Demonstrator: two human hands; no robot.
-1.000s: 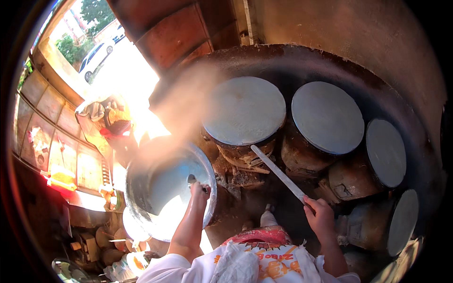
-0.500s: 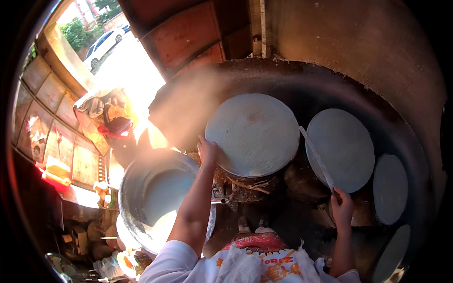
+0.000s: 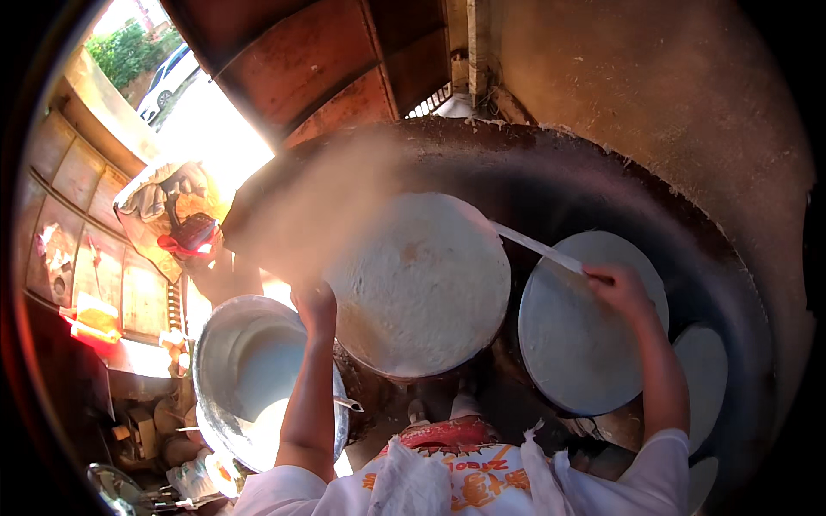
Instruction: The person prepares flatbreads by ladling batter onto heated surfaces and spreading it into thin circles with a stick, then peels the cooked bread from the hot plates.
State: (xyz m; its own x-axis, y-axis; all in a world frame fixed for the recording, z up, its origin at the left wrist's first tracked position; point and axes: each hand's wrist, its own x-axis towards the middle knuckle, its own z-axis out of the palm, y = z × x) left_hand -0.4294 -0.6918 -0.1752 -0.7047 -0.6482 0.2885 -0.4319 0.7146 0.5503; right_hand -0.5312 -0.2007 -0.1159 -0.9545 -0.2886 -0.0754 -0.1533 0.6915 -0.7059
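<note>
A round griddle carrying a pale, thin pancake [image 3: 422,284] stands in front of me, steam drifting over its far left side. At its left rim is my left hand [image 3: 316,308], fingers curled in; haze and the hand itself hide what they grip. My right hand [image 3: 621,291] is closed around the handle end of a long, pale, flat spatula [image 3: 538,247]. The blade points left, and its tip lies at the upper right edge of the pancake. Below my right hand is a second pale-topped griddle [image 3: 585,331].
A big metal basin [image 3: 211,378] of pale liquid stands at the left, with a handle sticking out by its right rim. More griddles, one of them at the right [image 3: 701,387], follow the dark curved rim. Red panels [image 3: 310,64] and a brown wall [image 3: 619,77] enclose the far side.
My view has shifted, and the griddles appear lower and further left. The right hand has risen and moved away from me, bringing the spatula closer to level. My left hand remains by the left rim.
</note>
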